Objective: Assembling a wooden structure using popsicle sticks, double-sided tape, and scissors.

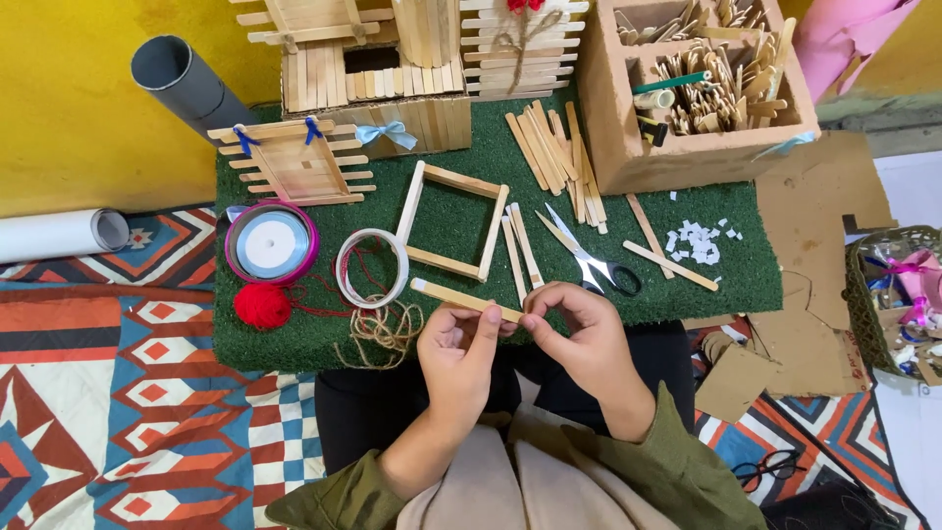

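Nearest the camera, both hands meet over the lap at the near edge of the green worktop (746, 280). The left hand (456, 358) has its fingers (488, 324) pinched on a flat wooden craft stick (463, 296), which slants from about ten o'clock down to the right hand (579, 339); that hand's fingers (538, 316) close on the stick's other end. Whether one stick or two stacked ones are held I cannot tell.

As a judgement of progress: a square stick frame (451, 221) lies finished at the centre of the worktop, with two loose sticks (520, 250) just beside it at three o'clock, so one frame seems done and the held piece is not yet joined to anything. A bundle of spare sticks (554, 152) farther back suggests more assembly remains.

At nine o'clock from the hands lie tangled jute twine (383, 329), a ball of red yarn (262, 305), a white tape ring (373, 267) and a pink-rimmed spool of pale blue ribbon (272, 243). Scissors (589, 260) sit at one o'clock, white paper scraps (699, 240) beyond them.

Farther off, a small stick fence with blue bows (294, 162) stands at eleven o'clock, a stick house (392, 64) at twelve, and an open cardboard box (687, 157) with compartments full of wooden pieces at two o'clock. No readable labels show.
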